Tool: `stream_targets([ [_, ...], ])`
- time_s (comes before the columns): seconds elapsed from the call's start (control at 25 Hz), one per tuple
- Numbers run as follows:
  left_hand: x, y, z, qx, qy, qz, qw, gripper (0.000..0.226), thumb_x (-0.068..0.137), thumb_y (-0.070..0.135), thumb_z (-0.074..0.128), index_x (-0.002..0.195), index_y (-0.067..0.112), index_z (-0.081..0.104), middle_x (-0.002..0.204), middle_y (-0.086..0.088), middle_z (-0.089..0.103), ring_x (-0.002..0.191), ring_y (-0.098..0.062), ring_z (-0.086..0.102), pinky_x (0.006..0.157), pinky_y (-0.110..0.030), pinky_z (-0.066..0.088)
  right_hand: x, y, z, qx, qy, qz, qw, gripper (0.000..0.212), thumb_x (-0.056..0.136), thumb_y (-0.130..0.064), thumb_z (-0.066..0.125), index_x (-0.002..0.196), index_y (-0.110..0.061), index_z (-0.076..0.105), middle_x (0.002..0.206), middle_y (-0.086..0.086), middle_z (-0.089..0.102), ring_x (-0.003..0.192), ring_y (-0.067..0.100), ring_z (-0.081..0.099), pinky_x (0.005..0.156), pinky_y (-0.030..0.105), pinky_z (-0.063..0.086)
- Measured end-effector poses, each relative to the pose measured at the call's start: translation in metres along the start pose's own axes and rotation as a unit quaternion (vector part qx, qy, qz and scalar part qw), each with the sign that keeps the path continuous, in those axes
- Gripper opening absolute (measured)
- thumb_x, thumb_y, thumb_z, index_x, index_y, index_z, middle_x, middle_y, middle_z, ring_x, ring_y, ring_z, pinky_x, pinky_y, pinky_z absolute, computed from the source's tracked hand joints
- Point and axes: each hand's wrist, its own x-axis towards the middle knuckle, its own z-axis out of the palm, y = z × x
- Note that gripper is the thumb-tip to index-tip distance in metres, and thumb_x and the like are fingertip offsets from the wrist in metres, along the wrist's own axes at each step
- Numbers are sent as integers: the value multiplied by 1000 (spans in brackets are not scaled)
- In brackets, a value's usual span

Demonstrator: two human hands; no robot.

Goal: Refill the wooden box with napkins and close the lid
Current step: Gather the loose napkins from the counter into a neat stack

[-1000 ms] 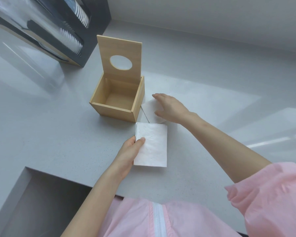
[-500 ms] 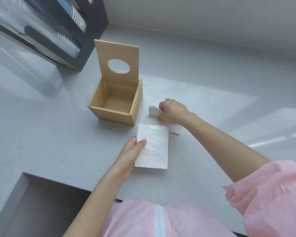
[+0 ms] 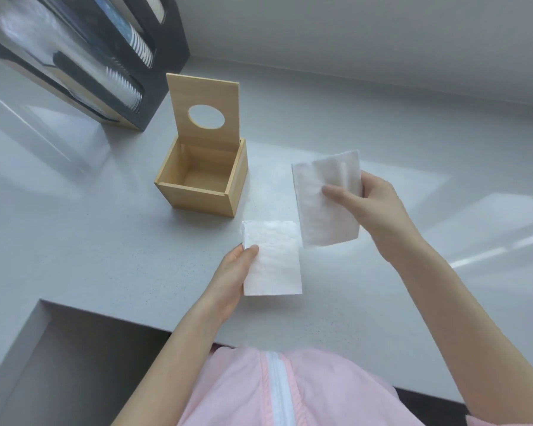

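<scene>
You are pinching one folded napkin (image 3: 271, 258) in your left hand (image 3: 228, 275), thumb on top, low over the countertop (image 3: 105, 256). Your right hand (image 3: 373, 207) is gripping a second napkin (image 3: 323, 201) in the air, thumb pressing its face. The wooden box (image 3: 202, 186) is sitting open and empty just beyond, its holed lid (image 3: 205, 110) standing upright. The looser right napkin is already unfolding; it could catch on the box rim and crumple going in. A knock could drop the lid early. No readable writing is showing anywhere.
</scene>
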Motion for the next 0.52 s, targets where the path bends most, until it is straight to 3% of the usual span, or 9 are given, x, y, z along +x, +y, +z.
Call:
stream_targets([
  [0.12,-2,-3,3,-5,-4,3,1000,34,99,21,36,124,11,56,120,-6,66,105,-21,64,80,-28,51,-19,20,18,155,-52,69,984,9,87,-13,61,95,-11,65,93,7,69,84,22,65,76,33,50],
  [0.32,-7,0,11,10,-20,36,999,32,95,29,43,117,16,63,111,-1,71,101,-16,67,73,-22,54,-31,49,54,68,-51,124,989,23,88,-23,62,107,-11,64,101,3,70,91,18,66,71,25,51],
  [0.52,-6,-4,15,27,-7,27,999,38,97,37,36,111,19,66,104,2,73,93,-10,70,79,-28,54,-37,58,61,-26,7,106,994,11,87,-23,59,92,-14,63,91,3,68,92,24,65,79,36,51],
])
